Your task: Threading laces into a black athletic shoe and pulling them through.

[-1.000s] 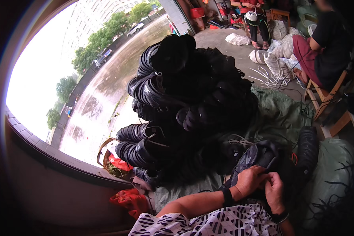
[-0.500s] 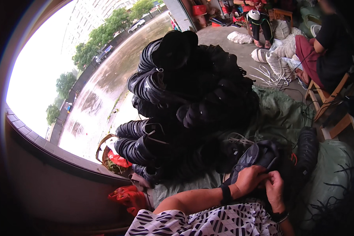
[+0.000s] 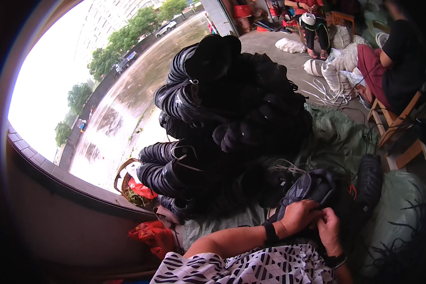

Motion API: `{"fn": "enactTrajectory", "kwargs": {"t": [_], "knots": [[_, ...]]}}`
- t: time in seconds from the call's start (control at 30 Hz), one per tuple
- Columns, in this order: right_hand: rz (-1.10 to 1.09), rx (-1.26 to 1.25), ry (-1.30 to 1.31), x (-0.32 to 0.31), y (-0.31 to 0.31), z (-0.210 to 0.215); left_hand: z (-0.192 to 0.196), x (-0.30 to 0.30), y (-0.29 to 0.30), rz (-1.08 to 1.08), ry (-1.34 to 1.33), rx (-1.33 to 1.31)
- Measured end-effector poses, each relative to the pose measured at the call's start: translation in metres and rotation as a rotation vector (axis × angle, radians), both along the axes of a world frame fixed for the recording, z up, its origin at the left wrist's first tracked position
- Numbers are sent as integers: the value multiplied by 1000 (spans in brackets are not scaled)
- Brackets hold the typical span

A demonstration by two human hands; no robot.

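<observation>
So my left hand (image 3: 296,218) and right hand (image 3: 330,232) are down in the lower right of the frame, fingers curled in and tips pretty much meeting. Can't tell if they're clamped on anything, it's too dark in there. The shoe (image 3: 302,189) is just above them, toe end out of clear view.

What I'd worry about: if I am pinching something thin, it could slip, since it'd be dark on dark. Those pale laces (image 3: 288,166) just past the shoe could snag if it gets dragged about. And the pile (image 3: 241,130) mid-frame is stacked high and looks wobbly to me, so a careless bump from my left arm might bring some down.

As for the shoe itself: dark grey, nearly black, with paler angular stripes along the side and a dark, gaping collar. Looks tilted rather than flat, lying over at a slant.
</observation>
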State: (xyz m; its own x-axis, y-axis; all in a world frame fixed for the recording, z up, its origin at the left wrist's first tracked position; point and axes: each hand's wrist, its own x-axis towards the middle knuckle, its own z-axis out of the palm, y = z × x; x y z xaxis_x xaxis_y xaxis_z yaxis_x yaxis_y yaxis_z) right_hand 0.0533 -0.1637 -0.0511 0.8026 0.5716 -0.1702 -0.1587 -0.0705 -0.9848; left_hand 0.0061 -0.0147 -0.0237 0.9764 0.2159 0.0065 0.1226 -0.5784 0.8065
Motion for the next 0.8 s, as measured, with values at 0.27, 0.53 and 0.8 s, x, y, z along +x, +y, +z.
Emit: {"fn": "enactTrajectory", "kwargs": {"t": [0.27, 0.53, 0.8], "knots": [[-33, -39, -70, 0, 4, 4, 27, 15, -4, 10, 236, 88], [19, -36, -49, -4, 2, 5, 14, 4, -2, 16, 100, 42], [-70, -192, -287, -3, 2, 8, 17, 4, -5, 61, 116, 14]]}}
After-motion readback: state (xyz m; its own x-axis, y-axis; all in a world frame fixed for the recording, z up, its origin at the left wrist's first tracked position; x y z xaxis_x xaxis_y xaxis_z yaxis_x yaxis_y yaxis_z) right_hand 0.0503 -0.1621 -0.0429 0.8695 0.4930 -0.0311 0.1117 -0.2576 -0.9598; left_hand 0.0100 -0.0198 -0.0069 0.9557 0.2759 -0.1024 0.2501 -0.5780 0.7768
